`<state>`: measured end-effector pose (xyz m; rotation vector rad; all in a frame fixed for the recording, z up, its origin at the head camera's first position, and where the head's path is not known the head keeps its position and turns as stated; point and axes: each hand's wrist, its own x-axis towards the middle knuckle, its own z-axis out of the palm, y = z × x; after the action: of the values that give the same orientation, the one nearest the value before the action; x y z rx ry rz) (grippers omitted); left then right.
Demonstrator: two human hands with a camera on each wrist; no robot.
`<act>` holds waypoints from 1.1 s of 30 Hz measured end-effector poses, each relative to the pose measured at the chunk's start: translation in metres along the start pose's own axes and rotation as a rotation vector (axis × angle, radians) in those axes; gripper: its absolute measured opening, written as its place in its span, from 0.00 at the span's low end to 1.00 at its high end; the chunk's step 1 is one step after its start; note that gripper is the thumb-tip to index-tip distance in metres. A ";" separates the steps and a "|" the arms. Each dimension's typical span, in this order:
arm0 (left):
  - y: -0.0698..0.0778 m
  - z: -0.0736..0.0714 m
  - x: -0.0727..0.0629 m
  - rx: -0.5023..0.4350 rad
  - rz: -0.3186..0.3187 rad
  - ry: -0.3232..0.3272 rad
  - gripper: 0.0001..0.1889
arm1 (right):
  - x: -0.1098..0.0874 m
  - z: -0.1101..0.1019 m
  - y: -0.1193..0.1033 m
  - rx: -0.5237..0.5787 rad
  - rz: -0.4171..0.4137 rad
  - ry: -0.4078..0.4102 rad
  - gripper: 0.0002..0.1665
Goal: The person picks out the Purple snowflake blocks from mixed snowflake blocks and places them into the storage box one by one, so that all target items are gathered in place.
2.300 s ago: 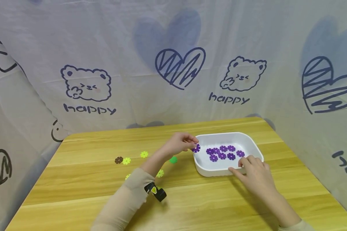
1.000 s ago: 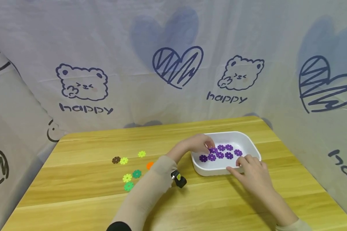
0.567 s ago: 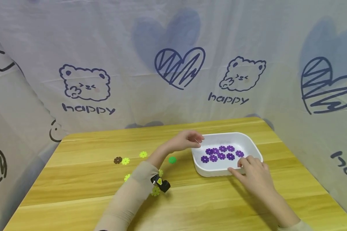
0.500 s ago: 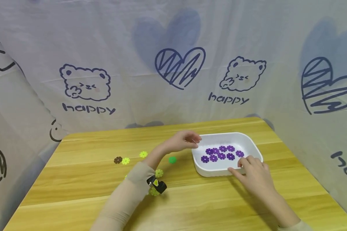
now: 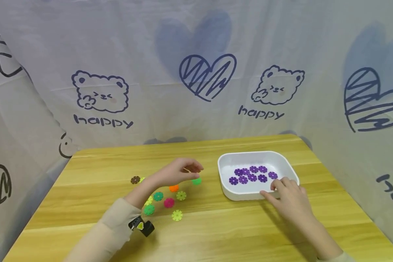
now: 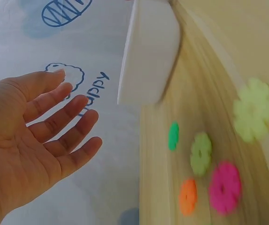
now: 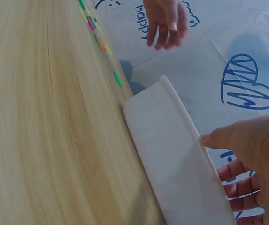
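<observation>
My left hand (image 5: 178, 173) hovers over the left part of the table, its fingers loosely spread and holding nothing, as the left wrist view confirms. Just below its fingertips lies a green notched disc (image 5: 197, 181). With my right hand (image 5: 293, 198) I hold the front rim of a white plastic bin (image 5: 237, 195), thumb at the outer edge and fingers over the inner side. Inside the bin several purple snowflake discs (image 5: 252, 178) lie flat in a loose cluster. A purple disc (image 5: 273, 175) at the right end is close to my right fingertips.
Loose discs are scattered under and around my left forearm: orange (image 5: 174, 188), pink (image 5: 169, 202), teal (image 5: 158, 196), yellow-green (image 5: 177, 215) and brown (image 5: 135, 179) among them. A printed cloth (image 5: 150, 109) hangs behind the wooden table (image 5: 249, 233).
My left hand brought a purple disc into the bin and let it go there, then drew back left, away from the bin. My right hand has stayed at the rim.
</observation>
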<state>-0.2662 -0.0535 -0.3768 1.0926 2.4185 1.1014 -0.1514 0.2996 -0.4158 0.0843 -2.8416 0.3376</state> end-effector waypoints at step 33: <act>-0.041 -0.035 -0.154 0.728 -0.399 0.398 0.25 | 0.040 -0.050 0.033 -0.067 -0.079 0.118 0.32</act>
<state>-0.2007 -0.2014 -0.3929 0.5071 3.2868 0.3158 -0.1799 0.3422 -0.3653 0.1571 -2.7208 0.2222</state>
